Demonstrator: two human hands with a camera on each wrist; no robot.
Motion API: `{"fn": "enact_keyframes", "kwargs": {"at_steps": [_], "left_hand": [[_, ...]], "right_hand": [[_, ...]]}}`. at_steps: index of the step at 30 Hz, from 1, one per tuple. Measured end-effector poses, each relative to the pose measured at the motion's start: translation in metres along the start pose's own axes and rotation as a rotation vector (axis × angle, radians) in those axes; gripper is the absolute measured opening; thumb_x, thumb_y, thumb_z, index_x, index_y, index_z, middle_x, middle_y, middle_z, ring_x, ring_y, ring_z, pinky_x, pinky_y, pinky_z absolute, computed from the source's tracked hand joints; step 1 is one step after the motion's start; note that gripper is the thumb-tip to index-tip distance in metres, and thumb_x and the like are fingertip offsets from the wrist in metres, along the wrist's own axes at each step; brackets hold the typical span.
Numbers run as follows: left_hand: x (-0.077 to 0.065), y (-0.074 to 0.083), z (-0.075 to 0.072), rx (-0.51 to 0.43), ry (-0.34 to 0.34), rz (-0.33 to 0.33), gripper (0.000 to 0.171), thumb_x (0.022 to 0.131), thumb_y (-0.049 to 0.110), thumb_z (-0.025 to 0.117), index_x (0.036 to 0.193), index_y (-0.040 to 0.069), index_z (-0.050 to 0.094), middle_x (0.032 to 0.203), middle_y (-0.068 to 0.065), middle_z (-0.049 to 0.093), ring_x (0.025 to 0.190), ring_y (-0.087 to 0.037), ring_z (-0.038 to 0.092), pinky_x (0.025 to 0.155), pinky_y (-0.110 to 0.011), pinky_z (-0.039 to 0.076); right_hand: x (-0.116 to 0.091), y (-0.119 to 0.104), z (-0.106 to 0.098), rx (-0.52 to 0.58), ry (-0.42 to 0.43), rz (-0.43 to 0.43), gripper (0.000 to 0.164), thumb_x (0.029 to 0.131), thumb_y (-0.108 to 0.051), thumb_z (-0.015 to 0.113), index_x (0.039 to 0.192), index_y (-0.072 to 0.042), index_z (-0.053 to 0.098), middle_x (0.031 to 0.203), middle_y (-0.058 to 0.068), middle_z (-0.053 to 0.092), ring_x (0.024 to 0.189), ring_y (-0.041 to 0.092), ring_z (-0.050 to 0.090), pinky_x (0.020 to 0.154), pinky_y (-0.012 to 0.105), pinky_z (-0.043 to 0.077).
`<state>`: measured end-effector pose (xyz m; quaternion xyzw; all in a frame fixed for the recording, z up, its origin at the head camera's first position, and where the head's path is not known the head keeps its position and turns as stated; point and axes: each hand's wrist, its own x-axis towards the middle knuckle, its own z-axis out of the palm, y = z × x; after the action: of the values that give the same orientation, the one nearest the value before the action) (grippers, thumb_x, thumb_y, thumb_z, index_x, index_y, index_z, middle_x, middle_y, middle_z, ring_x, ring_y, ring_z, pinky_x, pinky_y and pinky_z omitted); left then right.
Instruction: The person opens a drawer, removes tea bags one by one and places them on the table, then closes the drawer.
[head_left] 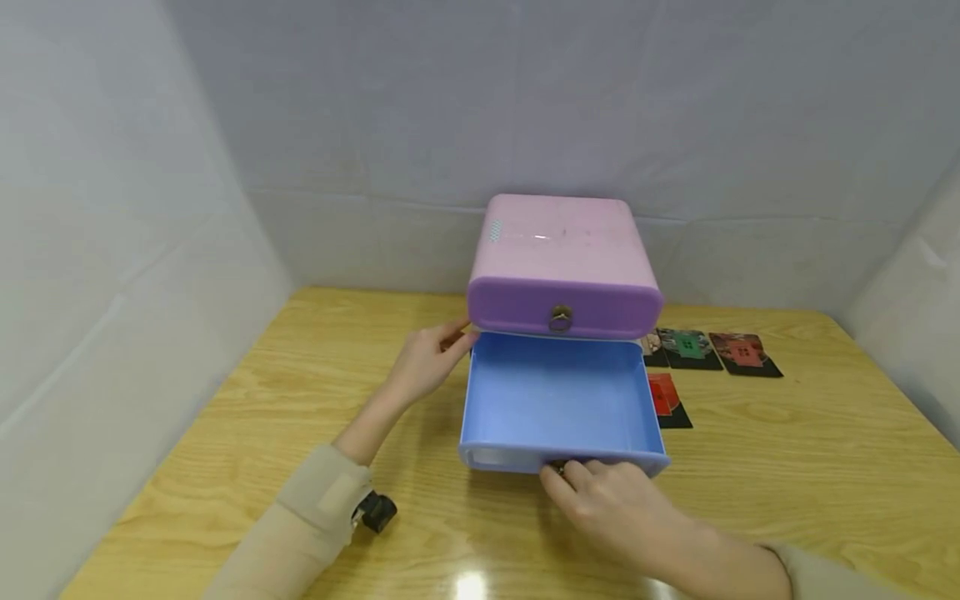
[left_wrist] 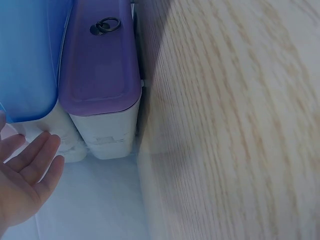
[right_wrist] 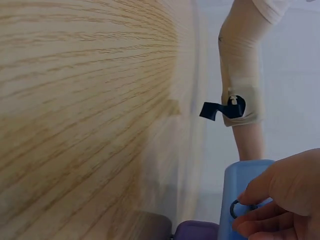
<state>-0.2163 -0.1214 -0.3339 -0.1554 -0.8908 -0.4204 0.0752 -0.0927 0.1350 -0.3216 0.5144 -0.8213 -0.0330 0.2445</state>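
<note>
A drawer unit (head_left: 566,242) with a pink top stands on the table. Its upper purple drawer (head_left: 510,308) is closed and has a metal ring on its front. Below it, the blue drawer (head_left: 555,392) is pulled far out, with nothing seen inside. My right hand (head_left: 615,504) is at the front of the blue drawer, thumb and fingers pinching its ring pull (right_wrist: 234,209). My left hand (head_left: 429,360) is at the unit's left side, its fingers fairly straight and the fingertips against the casing. Another purple drawer (left_wrist: 100,70), closed, lies under the blue one in the left wrist view.
To the right of the unit several dark cards lie on the wooden table (head_left: 787,458), among them a green card (head_left: 688,346) and a red-brown card (head_left: 746,352). A red card (head_left: 667,402) is partly hidden by the drawer. Pale cloth walls (head_left: 375,125) surround the table.
</note>
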Motion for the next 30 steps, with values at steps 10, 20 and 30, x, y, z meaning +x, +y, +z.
{"fn": "enact_keyframes", "kwargs": {"at_steps": [10, 20, 30], "left_hand": [[-0.0006, -0.0003, 0.0002, -0.005, -0.006, -0.003, 0.043, 0.096, 0.033, 0.051, 0.129, 0.006, 0.055, 0.096, -0.011, 0.069, 0.084, -0.021, 0.065, 0.068, -0.034, 0.051], [-0.0010, -0.0006, 0.0006, -0.016, -0.004, 0.001, 0.043, 0.096, 0.032, 0.052, 0.129, 0.005, 0.055, 0.096, -0.012, 0.069, 0.085, -0.022, 0.065, 0.070, -0.035, 0.052], [-0.0010, 0.0005, 0.0002, -0.021, -0.001, 0.003, 0.042, 0.095, 0.031, 0.052, 0.128, 0.004, 0.056, 0.094, -0.011, 0.069, 0.083, -0.021, 0.065, 0.067, -0.033, 0.050]], "right_hand": [[-0.0003, -0.0005, 0.0086, -0.024, 0.052, 0.010, 0.018, 0.084, -0.004, 0.037, 0.083, -0.007, 0.055, 0.062, 0.000, 0.051, 0.045, 0.011, 0.048, 0.035, 0.022, 0.030], [-0.0004, 0.0018, 0.0106, -0.020, 0.102, 0.001, 0.040, 0.092, -0.004, 0.013, 0.077, -0.009, 0.050, 0.060, -0.001, 0.047, 0.043, 0.011, 0.046, 0.034, 0.021, 0.024], [0.0003, 0.0039, 0.0069, 0.023, 0.130, 0.021, 0.044, 0.096, -0.006, 0.010, 0.078, -0.008, 0.051, 0.061, -0.001, 0.047, 0.045, 0.011, 0.047, 0.035, 0.021, 0.028]]}}
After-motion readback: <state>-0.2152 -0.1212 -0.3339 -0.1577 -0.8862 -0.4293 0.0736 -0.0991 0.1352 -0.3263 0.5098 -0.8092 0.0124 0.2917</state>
